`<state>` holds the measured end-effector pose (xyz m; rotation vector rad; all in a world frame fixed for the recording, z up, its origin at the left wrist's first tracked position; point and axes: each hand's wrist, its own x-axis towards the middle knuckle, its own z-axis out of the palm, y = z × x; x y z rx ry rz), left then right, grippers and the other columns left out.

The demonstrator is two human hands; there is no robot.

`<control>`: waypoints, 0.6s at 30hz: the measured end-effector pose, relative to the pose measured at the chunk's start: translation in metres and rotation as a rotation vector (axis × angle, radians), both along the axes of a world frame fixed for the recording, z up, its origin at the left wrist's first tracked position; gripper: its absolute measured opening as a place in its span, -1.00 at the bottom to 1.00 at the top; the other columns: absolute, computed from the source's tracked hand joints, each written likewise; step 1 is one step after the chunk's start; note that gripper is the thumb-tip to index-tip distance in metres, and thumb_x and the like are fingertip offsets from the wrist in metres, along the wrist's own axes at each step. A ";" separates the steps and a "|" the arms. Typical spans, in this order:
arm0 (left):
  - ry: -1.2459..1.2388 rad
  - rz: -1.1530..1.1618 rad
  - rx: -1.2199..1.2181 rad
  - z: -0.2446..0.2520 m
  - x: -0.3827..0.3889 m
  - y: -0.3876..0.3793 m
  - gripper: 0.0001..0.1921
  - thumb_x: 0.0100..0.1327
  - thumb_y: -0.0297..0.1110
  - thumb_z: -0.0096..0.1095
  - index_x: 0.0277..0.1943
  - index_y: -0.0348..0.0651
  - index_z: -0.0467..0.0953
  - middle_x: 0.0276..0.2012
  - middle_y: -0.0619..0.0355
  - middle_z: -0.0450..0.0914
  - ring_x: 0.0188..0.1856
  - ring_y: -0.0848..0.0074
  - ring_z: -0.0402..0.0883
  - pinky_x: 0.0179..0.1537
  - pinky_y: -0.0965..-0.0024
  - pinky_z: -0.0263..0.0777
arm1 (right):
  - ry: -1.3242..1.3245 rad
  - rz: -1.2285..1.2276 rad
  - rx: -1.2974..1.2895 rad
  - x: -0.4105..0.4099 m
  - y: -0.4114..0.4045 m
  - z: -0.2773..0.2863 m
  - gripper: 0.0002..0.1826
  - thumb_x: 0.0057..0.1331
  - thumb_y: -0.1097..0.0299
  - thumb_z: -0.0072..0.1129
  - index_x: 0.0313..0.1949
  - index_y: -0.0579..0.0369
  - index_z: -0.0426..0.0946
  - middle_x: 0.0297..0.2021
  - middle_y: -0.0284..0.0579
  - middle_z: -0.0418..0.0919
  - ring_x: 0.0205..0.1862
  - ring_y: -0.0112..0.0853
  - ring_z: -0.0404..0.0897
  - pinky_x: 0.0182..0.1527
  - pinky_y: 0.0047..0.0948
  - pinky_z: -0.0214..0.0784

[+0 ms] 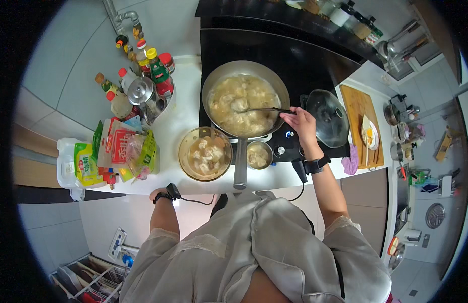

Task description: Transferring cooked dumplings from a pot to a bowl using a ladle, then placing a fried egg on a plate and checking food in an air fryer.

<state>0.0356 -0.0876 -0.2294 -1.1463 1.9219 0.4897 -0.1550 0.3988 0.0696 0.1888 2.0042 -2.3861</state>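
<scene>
My right hand (pixel 301 124) grips the dark handle of a ladle (pixel 264 109), whose bowl dips into a large metal pan (pixel 215 72) on the cooktop. Pale broth with chunks of food (pixel 253 89) fills much of the pan, and one pale piece sits at the ladle's bowl. Toward me, the pan's thick handle (pixel 240 163) reaches past the counter edge. A glass bowl (pixel 183 166) of broth and pieces stands left of that handle; a small metal bowl (pixel 269 161) with similar food stands right of it. My left hand (pixel 158 193) is by the counter's front edge, its fingers mostly hidden.
A glass lid (pixel 326 117) lies right of the pan. Beyond it, a wooden cutting board (pixel 353 102) bears a plate (pixel 374 136) and chopsticks. Sauce bottles (pixel 160 72) crowd the back left, with seasoning packets (pixel 122 147) nearer. A purple cloth (pixel 349 159) lies by the board.
</scene>
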 end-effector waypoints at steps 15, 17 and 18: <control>-0.083 -0.297 -0.116 0.084 -0.016 0.038 -0.61 0.15 0.01 -0.07 -0.08 0.01 0.51 -0.18 0.28 0.58 -0.17 0.65 0.52 -0.19 0.56 0.36 | 0.087 0.074 0.200 0.051 -0.005 0.016 -0.67 0.38 0.32 -0.25 -0.11 0.40 0.33 -0.25 -0.05 0.50 -0.24 -0.26 0.59 -0.22 -0.57 0.47; -0.009 -0.129 -0.086 0.075 -0.016 0.035 -0.60 0.14 0.02 -0.05 -0.09 0.00 0.51 -0.20 0.28 0.58 -0.18 0.65 0.52 -0.20 0.57 0.37 | 0.091 0.070 0.220 0.062 -0.009 0.019 -0.67 0.38 0.33 -0.26 -0.13 0.40 0.35 -0.27 -0.04 0.52 -0.24 -0.29 0.59 -0.21 -0.56 0.47; -0.076 -0.263 -0.105 0.067 -0.016 0.031 -0.59 0.16 0.03 -0.12 -0.09 0.03 0.51 -0.16 0.30 0.57 -0.15 0.62 0.53 -0.19 0.50 0.38 | 0.128 0.082 0.279 0.067 -0.012 0.021 -0.68 0.38 0.34 -0.25 -0.14 0.40 0.36 -0.29 -0.03 0.53 -0.24 -0.30 0.59 -0.21 -0.55 0.47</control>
